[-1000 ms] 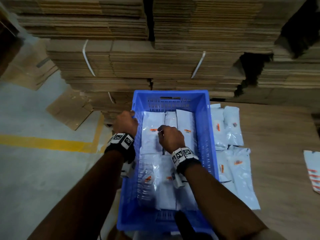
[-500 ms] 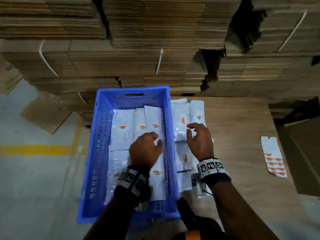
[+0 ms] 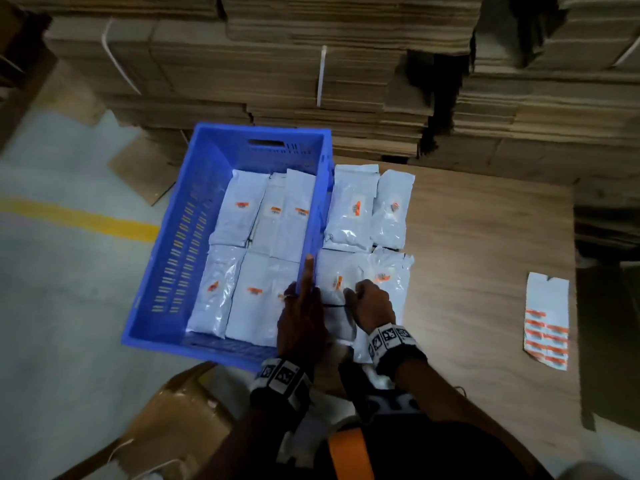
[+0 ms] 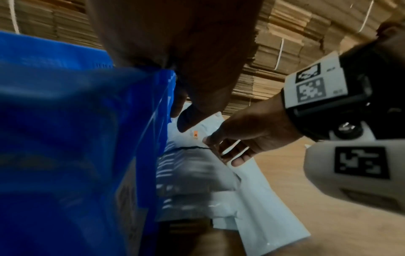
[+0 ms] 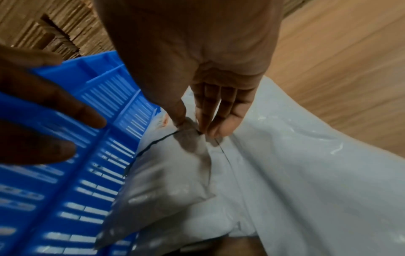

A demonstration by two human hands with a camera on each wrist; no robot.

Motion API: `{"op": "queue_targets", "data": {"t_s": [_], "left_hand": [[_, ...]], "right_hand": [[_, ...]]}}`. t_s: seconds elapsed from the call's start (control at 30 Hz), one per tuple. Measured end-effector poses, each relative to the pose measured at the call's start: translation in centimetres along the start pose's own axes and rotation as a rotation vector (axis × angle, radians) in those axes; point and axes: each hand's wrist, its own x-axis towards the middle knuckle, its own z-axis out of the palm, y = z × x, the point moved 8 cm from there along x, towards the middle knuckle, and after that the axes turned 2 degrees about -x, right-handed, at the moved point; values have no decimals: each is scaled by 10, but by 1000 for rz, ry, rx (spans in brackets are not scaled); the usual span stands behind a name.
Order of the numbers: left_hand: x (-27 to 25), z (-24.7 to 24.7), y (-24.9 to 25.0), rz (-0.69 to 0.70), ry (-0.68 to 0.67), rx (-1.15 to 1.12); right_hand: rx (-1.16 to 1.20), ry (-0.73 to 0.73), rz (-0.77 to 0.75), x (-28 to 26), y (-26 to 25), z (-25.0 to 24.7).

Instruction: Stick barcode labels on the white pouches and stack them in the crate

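A blue crate [image 3: 180,244] holds several white pouches [image 3: 242,209] with orange labels, laid flat in two rows. More labelled pouches lie just right of it on the cardboard surface. My right hand [image 3: 349,292] pinches a fold of the near pouch [image 3: 332,282] beside the crate; the right wrist view shows thumb and fingers [image 5: 192,128] nipping its film [image 5: 175,173]. My left hand [image 3: 304,289] lies with straight fingers over the crate's right wall, index finger pointing away, holding nothing. A sheet of orange barcode labels [image 3: 547,320] lies far right.
Strapped stacks of flat cardboard [image 3: 346,81] rise close behind the crate. Two more pouches [image 3: 349,209] lie at the far side of the brown cardboard surface [image 3: 485,271]. Left is grey floor with a yellow line [image 3: 79,216]; a brown carton [image 3: 173,427] sits near left.
My left hand went from the crate's left rim, across the pouches inside, to its right wall. My right hand left the crate and took hold of the near pouch beside it.
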Motion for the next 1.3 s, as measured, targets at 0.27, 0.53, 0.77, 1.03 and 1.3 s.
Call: {"op": "queue_targets", "data": {"t_s": [0.27,0.53,0.77,1.03,1.3], "left_hand": [[-2,4,-4,-77,-10,-24],[5,6,21,260,97,434],[9,37,79,187,-178,-118],[-8,105,118,178,-314,-477],[-22,198,142,188,-319,-407]], "right_hand": [[209,-40,-81,2,2,-12],[500,79,-124,-30,29,-61],[654,308,-132,-81,70,-106],[662,426,-45,-97,131,-145],[473,418,-11,-68,205,-172]]}}
